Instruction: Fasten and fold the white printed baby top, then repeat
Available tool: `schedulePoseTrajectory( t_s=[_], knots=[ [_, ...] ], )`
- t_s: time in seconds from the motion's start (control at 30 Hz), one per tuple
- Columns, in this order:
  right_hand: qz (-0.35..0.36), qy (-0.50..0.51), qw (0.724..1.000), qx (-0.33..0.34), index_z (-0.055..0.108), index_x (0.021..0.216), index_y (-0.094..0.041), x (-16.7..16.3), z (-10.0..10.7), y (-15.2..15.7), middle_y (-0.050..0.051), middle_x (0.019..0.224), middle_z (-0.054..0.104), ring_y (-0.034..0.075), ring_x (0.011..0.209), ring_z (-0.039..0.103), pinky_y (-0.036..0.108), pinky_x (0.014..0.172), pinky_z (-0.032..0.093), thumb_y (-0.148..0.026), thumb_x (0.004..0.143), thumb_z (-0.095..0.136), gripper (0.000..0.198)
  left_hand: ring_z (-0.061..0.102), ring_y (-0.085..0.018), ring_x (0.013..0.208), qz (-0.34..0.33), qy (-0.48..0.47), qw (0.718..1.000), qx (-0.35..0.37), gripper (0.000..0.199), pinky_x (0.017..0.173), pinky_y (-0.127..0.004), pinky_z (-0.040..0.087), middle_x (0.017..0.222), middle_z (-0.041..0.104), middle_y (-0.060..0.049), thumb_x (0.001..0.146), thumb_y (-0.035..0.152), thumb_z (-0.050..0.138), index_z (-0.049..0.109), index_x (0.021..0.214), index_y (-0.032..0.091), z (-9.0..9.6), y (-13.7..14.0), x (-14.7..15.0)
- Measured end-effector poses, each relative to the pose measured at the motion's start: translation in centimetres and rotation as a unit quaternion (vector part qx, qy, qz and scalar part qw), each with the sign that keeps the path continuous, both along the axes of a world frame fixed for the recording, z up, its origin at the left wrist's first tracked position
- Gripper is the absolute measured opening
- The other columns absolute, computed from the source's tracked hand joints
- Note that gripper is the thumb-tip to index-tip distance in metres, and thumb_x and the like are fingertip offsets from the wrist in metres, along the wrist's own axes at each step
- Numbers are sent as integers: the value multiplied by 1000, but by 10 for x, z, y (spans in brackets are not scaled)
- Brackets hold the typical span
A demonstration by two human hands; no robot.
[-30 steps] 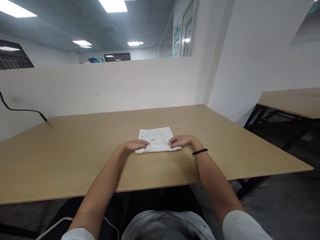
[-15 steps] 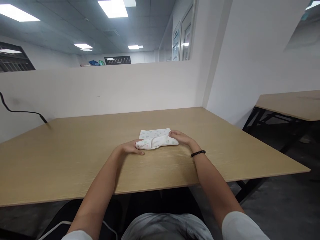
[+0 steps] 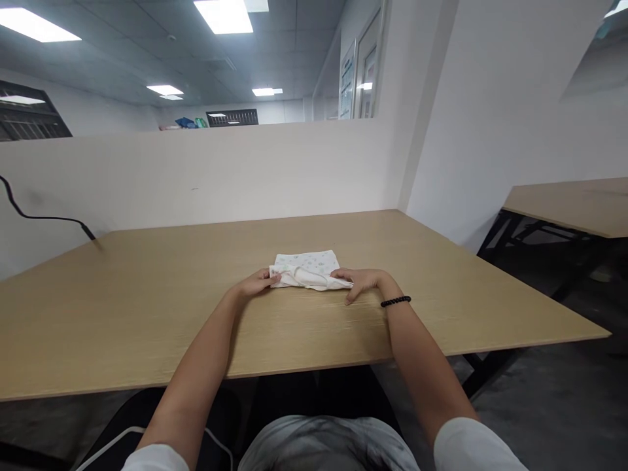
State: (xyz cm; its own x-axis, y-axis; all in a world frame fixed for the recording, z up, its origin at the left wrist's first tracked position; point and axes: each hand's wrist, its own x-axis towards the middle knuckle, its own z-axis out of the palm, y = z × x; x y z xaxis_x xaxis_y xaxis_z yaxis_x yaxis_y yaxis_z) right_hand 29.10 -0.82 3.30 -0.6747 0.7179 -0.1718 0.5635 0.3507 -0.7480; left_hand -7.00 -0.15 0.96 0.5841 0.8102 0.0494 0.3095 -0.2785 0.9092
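Note:
A white cloth with a small scattered print lies folded on the table, its near edge rolled into a loose, rumpled fold. I cannot tell whether it is a garment or a plain cloth. At its left end, my left hand is closed on the near corner, thumb on top and fingers behind. My right hand rests at the right end. Its fingertips press on the fold from above, while the thumb is spread away towards me, off the cloth and near the tabletop.
The wooden table ends in a near edge in front of my body. A white partition rises behind it. At the left a black cable runs down to the tabletop. Another table stands to the right.
My left thumb has moved from the table onto the cloth's left corner. My right hand has shifted slightly down and right, its thumb now spread off the cloth. The near fold looks flatter.

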Motion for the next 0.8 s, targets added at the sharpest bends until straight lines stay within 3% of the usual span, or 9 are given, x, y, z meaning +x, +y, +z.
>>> schedulePoseTrajectory(
  t_s=[0.13, 0.23, 0.33, 0.5, 0.67, 0.8],
  knots=[
    [-9, 30, 999, 13, 62, 128, -20, 2, -2, 3, 8, 140, 55, 32, 133, 43, 41, 113, 30, -35, 54, 84, 78, 61, -26, 101, 15, -14, 1000, 8, 69, 90, -34, 47, 117, 68, -15, 72, 70, 66, 67, 110, 13, -6, 4, -2],
    [-20, 75, 997, 23, 69, 115, -20, 0, -5, 4, 8, 128, 64, 30, 121, 55, 39, 106, 39, -43, 67, 76, 54, 62, -25, 96, 21, -8, 1000, 20, 64, 86, -34, 48, 111, 69, -14, 73, 66, 68, 67, 108, 13, -4, 1, -3],
    [-35, 123, 991, 32, 71, 106, -19, -3, -7, 5, 7, 118, 69, 28, 110, 61, 37, 96, 45, -49, 76, 68, 43, 62, -25, 93, 25, 1, 999, 38, 59, 85, -34, 48, 103, 70, -11, 68, 60, 77, 69, 102, 12, -1, -2, -2],
    [-84, 187, 977, 53, 67, 108, -16, -6, -9, 5, 9, 116, 69, 29, 107, 59, 39, 95, 45, -59, 82, 62, 50, 62, -28, 98, 32, 2, 998, 56, 53, 93, -39, 46, 100, 71, -11, 59, 55, 84, 72, 91, 14, 3, -7, 1],
    [-115, 237, 964, 33, 60, 118, -18, -8, -11, 6, 11, 118, 66, 26, 107, 59, 37, 91, 49, -65, 86, 55, 57, 61, -31, 108, 48, -34, 998, 36, 66, 96, -41, 46, 121, 67, -16, 66, 59, 79, 68, 110, 11, 4, -8, 2],
    [-159, 253, 954, -5, 55, 123, -20, -8, -17, 8, 9, 103, 67, 23, 88, 62, 34, 75, 54, -67, 89, 51, 58, 64, -33, 104, 74, -64, 995, 17, 73, 90, -41, 50, 117, 68, -20, 64, 61, 80, 66, 112, 8, 2, -3, 3]
  ],
)
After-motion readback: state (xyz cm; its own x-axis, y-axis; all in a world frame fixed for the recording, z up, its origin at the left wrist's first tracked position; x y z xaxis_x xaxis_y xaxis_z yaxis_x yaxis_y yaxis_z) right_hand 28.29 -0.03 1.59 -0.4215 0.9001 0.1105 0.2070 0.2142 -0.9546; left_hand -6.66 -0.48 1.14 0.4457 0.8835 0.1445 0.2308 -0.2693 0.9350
